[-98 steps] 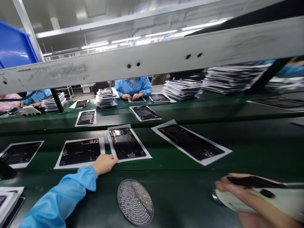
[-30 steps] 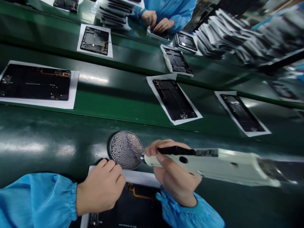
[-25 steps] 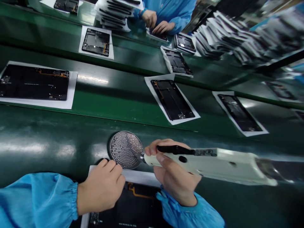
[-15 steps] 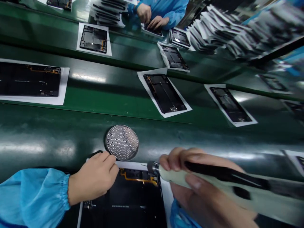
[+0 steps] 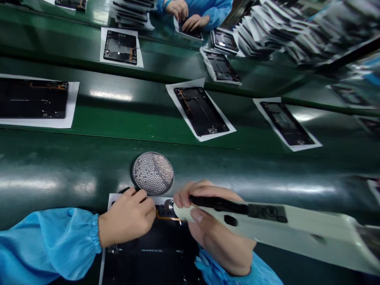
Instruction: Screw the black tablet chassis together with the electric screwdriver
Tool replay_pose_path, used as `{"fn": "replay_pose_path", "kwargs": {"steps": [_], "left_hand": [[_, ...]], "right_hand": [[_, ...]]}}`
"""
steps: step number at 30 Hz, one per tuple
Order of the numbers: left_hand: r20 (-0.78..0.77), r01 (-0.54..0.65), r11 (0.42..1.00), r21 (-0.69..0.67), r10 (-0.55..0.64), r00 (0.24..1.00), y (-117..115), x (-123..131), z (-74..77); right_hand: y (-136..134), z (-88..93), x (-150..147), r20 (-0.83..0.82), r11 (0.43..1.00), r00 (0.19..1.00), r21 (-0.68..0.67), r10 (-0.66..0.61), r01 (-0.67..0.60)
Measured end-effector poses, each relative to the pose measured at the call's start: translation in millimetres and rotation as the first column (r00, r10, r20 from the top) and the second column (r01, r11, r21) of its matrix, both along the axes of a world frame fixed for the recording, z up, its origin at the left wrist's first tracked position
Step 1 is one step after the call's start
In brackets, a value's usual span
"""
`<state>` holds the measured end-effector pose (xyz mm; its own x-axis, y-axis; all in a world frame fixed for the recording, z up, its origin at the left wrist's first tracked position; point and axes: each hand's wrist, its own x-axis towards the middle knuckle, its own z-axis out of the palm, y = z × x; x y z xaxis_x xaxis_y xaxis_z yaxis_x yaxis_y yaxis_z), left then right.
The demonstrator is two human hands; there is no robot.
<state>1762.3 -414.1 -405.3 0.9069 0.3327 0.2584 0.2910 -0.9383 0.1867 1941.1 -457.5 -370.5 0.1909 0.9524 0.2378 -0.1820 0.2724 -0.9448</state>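
Note:
My left hand point(image 5: 126, 221) lies curled at the top edge of a white paper sheet point(image 5: 158, 200), its fingertips just below a round perforated metal screw tray point(image 5: 152, 173). A small dark piece shows under the fingers, too hidden to identify. My right hand point(image 5: 215, 233) grips a white electric screwdriver point(image 5: 267, 217) with a black strip along its body. Its metal tip sits right by an orange flex cable point(image 5: 166, 218) on a black tablet panel point(image 5: 148, 261). Both hands hide the upper part of that panel.
Several more black panels on white sheets point(image 5: 200, 111) lie on the green conveyor belt point(image 5: 89, 158). Farther up, a co-worker's hands point(image 5: 190, 16) in blue sleeves work on another panel. Tall stacks of panels and paper point(image 5: 282, 31) fill the upper right.
My right hand has carried the screwdriver left, from beside the tray to the flex cable on the panel. The left hand and tray have barely moved, while the view has shifted slightly upward.

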Motion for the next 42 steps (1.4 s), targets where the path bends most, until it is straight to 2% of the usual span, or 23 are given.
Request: {"fn": "replay_pose_path", "kwargs": {"steps": [5,12,21,32,38,40,42], "left_hand": [[0.025,0.035,0.999,0.015,-0.036,0.999,-2,7,-0.9],[-0.075,0.01,0.998,-0.055,-0.014,0.997,-15,12,6.2],[-0.066,-0.011,0.996,-0.086,0.006,0.998,-23,21,-2.7],[-0.067,-0.002,0.995,-0.101,-0.005,0.998,-26,37,-6.5],[-0.065,0.014,0.995,-0.103,-0.021,0.998,-26,45,-4.6],[-0.057,0.008,0.996,-0.087,-0.013,0.998,-26,47,-3.2],[-0.044,0.007,0.998,-0.058,-0.009,0.999,-25,49,-1.7]], "right_hand": [[-3,-4.4,5,0.006,1.0,1.0,0.003,0.023,-0.023],[-8,-4.2,13,0.029,0.998,0.998,-0.035,0.051,-0.05],[-10,-9.8,22,0.053,0.996,0.997,-0.075,0.055,-0.051],[-16,-14.9,39,0.077,0.991,0.991,-0.086,0.107,-0.1],[-20,-10.1,41,0.067,0.995,0.997,-0.092,0.049,-0.043],[-18,-5.3,48,0.074,0.994,0.997,-0.105,0.036,-0.028],[-13,0.0,59,0.061,0.995,0.998,-0.095,-0.033,0.039]]}}
